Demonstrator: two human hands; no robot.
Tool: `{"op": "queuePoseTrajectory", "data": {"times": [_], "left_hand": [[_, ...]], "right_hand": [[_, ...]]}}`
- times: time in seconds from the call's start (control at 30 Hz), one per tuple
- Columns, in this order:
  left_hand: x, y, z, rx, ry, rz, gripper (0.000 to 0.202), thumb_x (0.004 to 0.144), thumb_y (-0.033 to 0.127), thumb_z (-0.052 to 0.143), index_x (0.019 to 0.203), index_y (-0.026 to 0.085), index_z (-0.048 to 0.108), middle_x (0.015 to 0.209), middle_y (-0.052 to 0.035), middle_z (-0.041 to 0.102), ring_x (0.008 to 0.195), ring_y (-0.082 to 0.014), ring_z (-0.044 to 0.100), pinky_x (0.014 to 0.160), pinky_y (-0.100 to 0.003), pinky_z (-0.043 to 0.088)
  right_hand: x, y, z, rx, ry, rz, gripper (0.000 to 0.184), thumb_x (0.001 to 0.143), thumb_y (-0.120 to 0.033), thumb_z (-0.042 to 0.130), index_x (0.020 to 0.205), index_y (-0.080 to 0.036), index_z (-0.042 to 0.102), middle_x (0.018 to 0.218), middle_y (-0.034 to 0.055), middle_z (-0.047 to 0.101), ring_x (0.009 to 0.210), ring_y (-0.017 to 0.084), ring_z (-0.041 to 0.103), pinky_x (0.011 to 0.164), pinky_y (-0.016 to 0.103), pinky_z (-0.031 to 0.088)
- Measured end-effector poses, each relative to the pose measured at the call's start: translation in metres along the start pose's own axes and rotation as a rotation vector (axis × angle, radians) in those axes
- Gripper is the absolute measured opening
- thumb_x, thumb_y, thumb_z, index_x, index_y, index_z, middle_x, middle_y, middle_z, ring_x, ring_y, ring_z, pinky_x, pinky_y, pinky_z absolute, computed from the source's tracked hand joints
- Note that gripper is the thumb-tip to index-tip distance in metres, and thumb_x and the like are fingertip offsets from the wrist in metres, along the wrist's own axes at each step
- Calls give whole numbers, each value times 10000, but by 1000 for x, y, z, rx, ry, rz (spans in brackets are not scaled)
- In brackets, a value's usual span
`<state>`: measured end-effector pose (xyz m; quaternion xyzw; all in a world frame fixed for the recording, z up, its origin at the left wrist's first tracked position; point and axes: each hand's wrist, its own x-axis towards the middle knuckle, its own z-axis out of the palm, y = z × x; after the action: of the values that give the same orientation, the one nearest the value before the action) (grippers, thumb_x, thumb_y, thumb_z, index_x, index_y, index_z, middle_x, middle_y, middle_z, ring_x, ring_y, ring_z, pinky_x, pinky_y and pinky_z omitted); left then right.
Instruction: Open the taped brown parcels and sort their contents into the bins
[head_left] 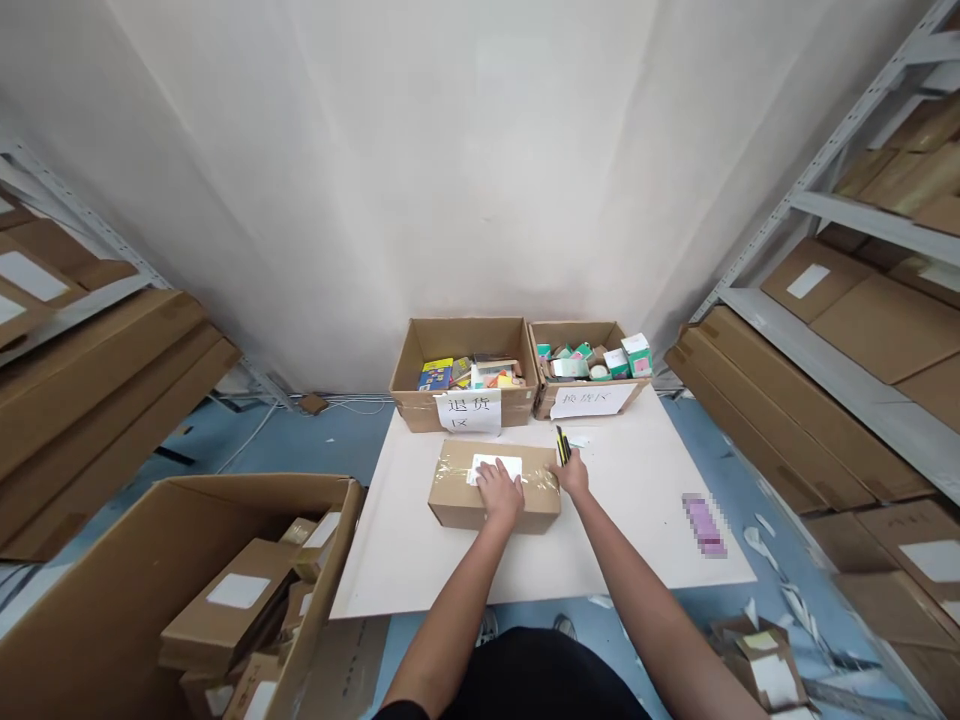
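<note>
A taped brown cardboard parcel point(457, 500) with a white label lies in the middle of the white table point(645, 540). My left hand point(500, 492) rests flat on top of it, fingers spread over the label. My right hand point(573, 473) is at the parcel's right end, closed around a black and yellow box cutter point(562, 445) whose tip points away from me.
Two open boxes stand at the table's far edge, each with a paper sign: one point(465, 375) holds colourful items, the other point(589, 378) small green and white packs. A large carton point(187, 590) of parcels stands at the left. Shelves of flat cartons line both sides.
</note>
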<state>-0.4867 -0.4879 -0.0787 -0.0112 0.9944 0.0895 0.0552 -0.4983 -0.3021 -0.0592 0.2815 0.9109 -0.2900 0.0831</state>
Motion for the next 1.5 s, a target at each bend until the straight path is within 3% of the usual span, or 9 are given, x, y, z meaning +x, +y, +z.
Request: {"op": "queuePoseTrajectory", "data": {"times": [0.1,0.23,0.37,0.57,0.8,1.1,1.3,1.43,1.5], "left_hand": [[6,-2,-7,-39,2,139,746,1006,552,385,1603,107,421,1576,-250,483,1542,-478,255,1222,-652,211],[7,-29,-2,-99,-9,394,670,1017,569,351,1630,300,385,1703,-52,355,1616,-361,105,1295,-589,62],[4,-38,6,-107,-9,406,678,1022,566,343,1640,286,362,1723,-32,307,1622,-349,92,1303,-579,49],[3,-33,7,-131,40,416,674,1024,566,370,1636,284,370,1723,-37,304,1624,-349,83,1303,-591,40],[3,-33,11,-177,46,424,667,1022,545,390,1627,264,393,1725,-46,299,1628,-348,51,1305,-588,8],[2,-31,14,-225,39,412,677,1013,539,400,1630,262,387,1733,-36,278,1630,-344,24,1306,-588,-8],[-1,-29,12,-263,31,412,689,1008,531,403,1631,239,386,1735,-51,269,1631,-342,-3,1304,-584,-26],[5,-26,5,-285,-4,399,668,997,518,440,1614,263,421,1714,-53,326,1628,-350,47,1303,-596,-6],[16,-32,-3,-307,-56,416,655,991,523,462,1586,249,470,1690,-73,376,1616,-358,130,1304,-592,68]], "right_hand": [[10,-11,-14,61,-20,2,373,957,-448,666,1178,-202,493,1106,107,744,919,210,751,710,237,511],[-11,16,-21,325,-103,15,296,1097,-400,317,1265,-206,464,894,9,720,541,122,664,555,204,486],[-53,49,-23,382,-177,-38,374,1072,-350,399,1438,-272,396,960,-26,718,422,74,578,519,189,477],[-82,45,-26,128,-176,-108,469,1049,-228,401,1514,-284,386,920,-11,717,445,92,557,575,214,474],[-84,21,-30,-134,-137,-61,441,1048,-242,431,1488,-262,435,1082,82,741,629,157,671,681,262,483],[-113,1,-43,-320,-205,-29,382,1010,-200,452,1384,-239,513,1016,106,749,650,189,694,672,286,476],[-130,14,-39,-301,-171,-30,379,1018,-199,463,1392,-247,503,1009,90,752,675,173,696,665,258,469],[-128,32,-43,-106,-215,-22,395,1029,-273,460,1424,-270,481,994,64,751,501,129,628,579,243,475],[-126,40,-35,-6,-125,20,450,1049,-348,428,1494,-280,418,988,56,752,517,139,647,595,250,504]]}}
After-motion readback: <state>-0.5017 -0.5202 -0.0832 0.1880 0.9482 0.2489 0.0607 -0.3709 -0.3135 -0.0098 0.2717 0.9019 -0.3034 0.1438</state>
